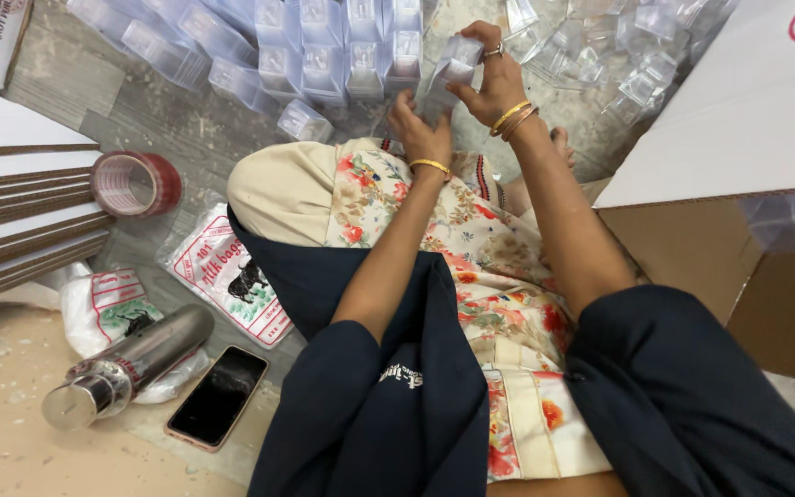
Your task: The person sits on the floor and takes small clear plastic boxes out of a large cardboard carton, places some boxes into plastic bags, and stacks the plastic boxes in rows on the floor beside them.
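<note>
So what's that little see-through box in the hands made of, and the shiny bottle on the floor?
The little box looks like thin clear plastic: you see through it and its folds glint. The bottle seems polished metal, probably steel, silvery with mirror-like reflections.

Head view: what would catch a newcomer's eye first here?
Both hands meet at top centre on one clear plastic box: the left hand below it, the right hand pinching its top. Rows of matching clear boxes lie behind on the floor. At lower left are a steel flask and a dark phone.
</note>
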The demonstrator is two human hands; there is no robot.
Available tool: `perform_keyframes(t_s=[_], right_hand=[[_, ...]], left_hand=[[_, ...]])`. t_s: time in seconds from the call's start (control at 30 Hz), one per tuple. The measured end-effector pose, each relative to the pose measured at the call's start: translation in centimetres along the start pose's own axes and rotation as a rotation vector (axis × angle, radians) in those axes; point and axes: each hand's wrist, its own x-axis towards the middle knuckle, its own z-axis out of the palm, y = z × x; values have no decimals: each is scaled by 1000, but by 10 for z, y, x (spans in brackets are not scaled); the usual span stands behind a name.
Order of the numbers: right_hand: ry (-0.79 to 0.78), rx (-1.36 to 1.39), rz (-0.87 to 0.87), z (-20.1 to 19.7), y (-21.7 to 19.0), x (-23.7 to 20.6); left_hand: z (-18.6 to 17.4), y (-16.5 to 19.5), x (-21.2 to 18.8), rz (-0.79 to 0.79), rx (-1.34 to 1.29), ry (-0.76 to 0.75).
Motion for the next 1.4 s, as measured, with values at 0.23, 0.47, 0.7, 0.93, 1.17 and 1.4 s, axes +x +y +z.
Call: perform_keyframes(t_s=[0.23, 0.47, 0.7, 0.93, 1.17, 1.4], right_hand=[[-132, -326, 170, -9, -7, 8], [88, -236, 208, -24, 5, -27], [445, 624, 739, -22, 40, -102], [115, 902, 456, -26, 39, -192], [-471, 605, 284, -46, -10, -198], [-417, 694, 225, -52, -29, -194]], left_hand=[[0, 7, 0, 84, 44, -57], [1, 18, 1, 251, 302, -362], [10, 7, 7, 346, 44, -504], [-39, 11, -5, -224, -539, -882], [-98, 66, -51, -94, -170, -890], [-124, 103, -49, 26, -45, -892]])
